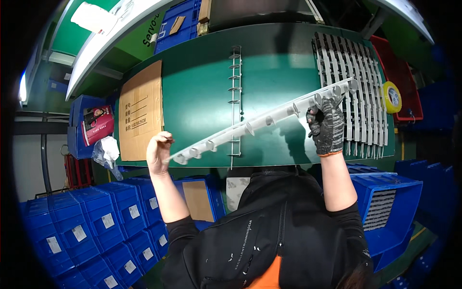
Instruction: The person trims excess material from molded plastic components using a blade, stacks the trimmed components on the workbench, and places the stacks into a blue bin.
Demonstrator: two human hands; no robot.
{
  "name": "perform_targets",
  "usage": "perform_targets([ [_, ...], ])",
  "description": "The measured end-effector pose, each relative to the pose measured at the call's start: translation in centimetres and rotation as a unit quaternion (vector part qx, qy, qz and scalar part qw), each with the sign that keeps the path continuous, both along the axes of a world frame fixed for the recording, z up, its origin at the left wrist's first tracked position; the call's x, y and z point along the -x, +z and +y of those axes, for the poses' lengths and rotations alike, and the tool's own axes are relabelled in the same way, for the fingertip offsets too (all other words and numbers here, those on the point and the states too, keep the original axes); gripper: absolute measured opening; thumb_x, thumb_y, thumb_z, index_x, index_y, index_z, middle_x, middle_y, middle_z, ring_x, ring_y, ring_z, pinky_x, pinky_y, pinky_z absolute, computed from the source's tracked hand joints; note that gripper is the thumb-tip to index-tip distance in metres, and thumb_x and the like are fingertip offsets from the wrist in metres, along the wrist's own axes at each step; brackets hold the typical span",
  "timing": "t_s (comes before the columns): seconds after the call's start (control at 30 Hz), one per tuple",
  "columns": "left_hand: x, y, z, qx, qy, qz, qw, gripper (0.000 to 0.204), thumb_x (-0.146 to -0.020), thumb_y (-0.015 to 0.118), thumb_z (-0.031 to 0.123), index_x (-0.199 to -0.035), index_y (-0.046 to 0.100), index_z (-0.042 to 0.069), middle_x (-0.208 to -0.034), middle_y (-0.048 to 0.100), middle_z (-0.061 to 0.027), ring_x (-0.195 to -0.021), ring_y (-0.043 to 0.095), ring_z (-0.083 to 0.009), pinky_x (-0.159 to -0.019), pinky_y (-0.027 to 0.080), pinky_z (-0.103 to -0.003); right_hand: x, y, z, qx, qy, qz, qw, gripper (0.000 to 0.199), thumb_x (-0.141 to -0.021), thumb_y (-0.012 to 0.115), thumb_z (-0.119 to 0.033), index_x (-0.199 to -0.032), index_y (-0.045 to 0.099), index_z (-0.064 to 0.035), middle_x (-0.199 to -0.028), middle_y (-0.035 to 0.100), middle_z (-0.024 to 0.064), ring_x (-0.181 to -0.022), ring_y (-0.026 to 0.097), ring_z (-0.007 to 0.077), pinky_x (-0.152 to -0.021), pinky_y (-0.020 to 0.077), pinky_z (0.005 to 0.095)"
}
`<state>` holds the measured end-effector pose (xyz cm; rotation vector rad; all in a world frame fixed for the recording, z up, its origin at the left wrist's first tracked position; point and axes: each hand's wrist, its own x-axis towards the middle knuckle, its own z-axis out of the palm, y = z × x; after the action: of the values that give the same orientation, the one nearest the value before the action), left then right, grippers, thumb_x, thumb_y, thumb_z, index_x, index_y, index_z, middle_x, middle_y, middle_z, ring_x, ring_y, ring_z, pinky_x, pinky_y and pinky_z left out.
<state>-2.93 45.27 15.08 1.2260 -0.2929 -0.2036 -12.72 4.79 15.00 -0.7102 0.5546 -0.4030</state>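
A long, pale metal strip (281, 113) with round tabs along its length slants over the table, its right end farther from me. My left hand (159, 150), bare, has its fingers closed around the near left end. Toward the other end my right hand (329, 125), in a dark grey work glove, grips the strip. Beneath it a narrow rail piece (235, 89) with several similar round tabs lies lengthwise on the green table (197, 101). To the right, several strips (351, 96) lie side by side in a dense row close to my gloved hand.
Flattened cardboard (141, 106) covers the table's left part. Yellow tape (392, 97) and a red bin (399, 72) stand at the right. Stacked blue crates (91, 226) fill the lower left; a blue crate (392, 231) with strips inside sits at my lower right.
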Motion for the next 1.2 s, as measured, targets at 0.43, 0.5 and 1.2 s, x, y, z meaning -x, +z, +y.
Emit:
perform_targets([
  [0.43,4.5,0.4,-19.8,0.018,-0.348,0.273,0.897,0.055,-0.086,0.043,0.048,-0.083,0.057,-0.005,-0.069,0.059,-0.0130,-0.045,0.054,-0.0157,-0.045,0.043,-0.022,-0.3,3.5,4.2,0.357,0.293,0.022,0.887,0.019,-0.083,0.055,-0.016,-0.094,0.054,0.0001,-0.074,0.060,0.0083,-0.059,0.058,0.0163,-0.055,0.0453,0.0292],
  [0.5,5.0,0.5,-20.0,0.001,-0.307,0.279,0.910,0.055,-0.086,0.042,0.049,-0.083,0.054,-0.004,-0.063,0.054,-0.0090,-0.040,0.049,-0.0135,-0.037,0.038,-0.020,-0.1,3.0,4.1,0.665,0.164,0.001,0.729,0.022,-0.082,0.056,-0.020,-0.094,0.055,-0.0023,-0.078,0.060,0.0137,-0.067,0.060,0.0272,-0.060,0.0462,0.0349],
  [1.2,5.1,1.4,-19.1,0.003,-0.209,0.252,0.945,0.046,-0.084,0.050,0.041,-0.098,0.048,-0.003,-0.078,0.048,-0.0081,-0.043,0.048,-0.0150,-0.038,0.039,-0.023,3.2,2.8,4.5,0.661,0.143,0.060,0.734,0.016,-0.078,0.060,-0.018,-0.072,0.061,-0.0031,-0.066,0.057,0.0135,-0.060,0.056,0.0293,-0.056,0.0434,0.0358],
])
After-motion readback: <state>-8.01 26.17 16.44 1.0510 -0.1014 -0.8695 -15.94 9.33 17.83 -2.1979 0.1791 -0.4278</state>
